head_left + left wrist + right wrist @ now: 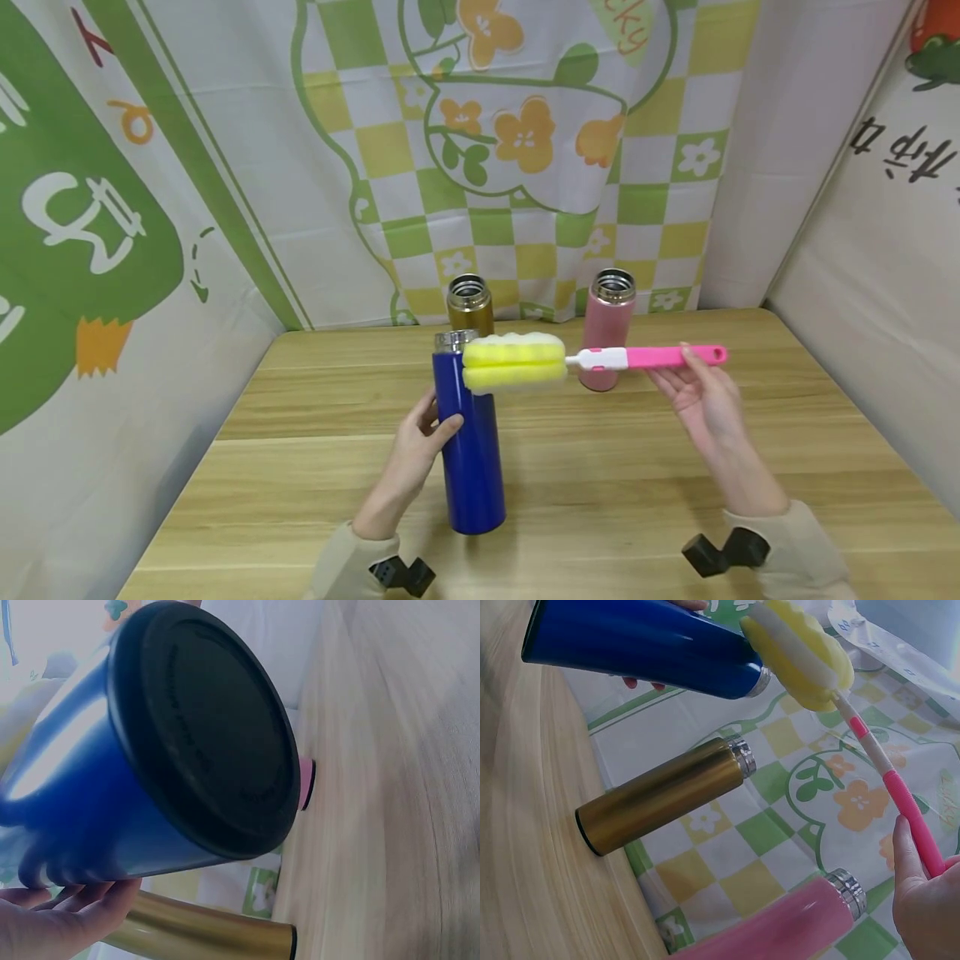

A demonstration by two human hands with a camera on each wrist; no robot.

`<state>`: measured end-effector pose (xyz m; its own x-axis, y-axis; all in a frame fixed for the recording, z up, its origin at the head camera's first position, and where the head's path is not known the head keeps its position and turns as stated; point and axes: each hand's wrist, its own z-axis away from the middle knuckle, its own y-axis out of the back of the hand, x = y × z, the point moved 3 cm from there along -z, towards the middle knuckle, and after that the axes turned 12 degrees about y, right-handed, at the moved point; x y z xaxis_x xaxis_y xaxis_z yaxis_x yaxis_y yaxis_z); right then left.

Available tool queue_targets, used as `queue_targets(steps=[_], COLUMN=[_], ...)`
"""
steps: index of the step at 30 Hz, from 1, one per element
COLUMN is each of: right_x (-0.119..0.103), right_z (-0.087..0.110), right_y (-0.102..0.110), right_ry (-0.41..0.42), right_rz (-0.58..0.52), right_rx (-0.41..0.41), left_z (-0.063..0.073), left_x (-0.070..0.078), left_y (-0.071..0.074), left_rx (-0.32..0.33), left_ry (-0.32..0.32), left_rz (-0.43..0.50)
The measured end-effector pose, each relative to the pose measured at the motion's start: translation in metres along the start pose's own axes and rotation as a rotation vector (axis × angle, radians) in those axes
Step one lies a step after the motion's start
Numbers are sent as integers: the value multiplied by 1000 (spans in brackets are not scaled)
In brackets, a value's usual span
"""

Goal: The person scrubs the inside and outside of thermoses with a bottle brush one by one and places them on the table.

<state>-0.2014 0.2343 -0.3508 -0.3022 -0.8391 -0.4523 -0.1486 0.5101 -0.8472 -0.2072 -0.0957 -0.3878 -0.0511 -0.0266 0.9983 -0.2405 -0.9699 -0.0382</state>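
Observation:
My left hand (420,435) grips a blue vacuum flask (472,467) round its side, thumb across the front. The flask is lidless with a steel neck, and its black base (217,727) shows in the left wrist view, raised off the wood. My right hand (708,396) holds a bottle brush (660,357) by its pink handle, level, thumb on top. The brush's yellow and white sponge head (514,363) points left and overlaps the flask's upper part in the head view. In the right wrist view the sponge (799,652) is near the flask's mouth.
A gold flask (664,796) stands behind the blue one, and a pink flask (607,321) stands at the back right; both are lidless. They rest on a wooden table (315,467). A printed curtain (525,208) hangs along the back.

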Motion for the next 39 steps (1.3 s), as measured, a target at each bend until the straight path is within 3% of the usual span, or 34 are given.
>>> queue_targets(steps=[12,21,39], right_x=[7,10,9], right_z=[-1,2,12], right_y=[0,4,9], right_ry=[-4,-13,-72], right_rz=[10,94,262], right_rx=[-4,-46,-135], left_z=[-7,-12,-18], left_x=[-8,-6,0], left_y=[-3,-4,1], left_rx=[33,-24,21], left_ry=[87,70,76], left_rz=[122,266,351])
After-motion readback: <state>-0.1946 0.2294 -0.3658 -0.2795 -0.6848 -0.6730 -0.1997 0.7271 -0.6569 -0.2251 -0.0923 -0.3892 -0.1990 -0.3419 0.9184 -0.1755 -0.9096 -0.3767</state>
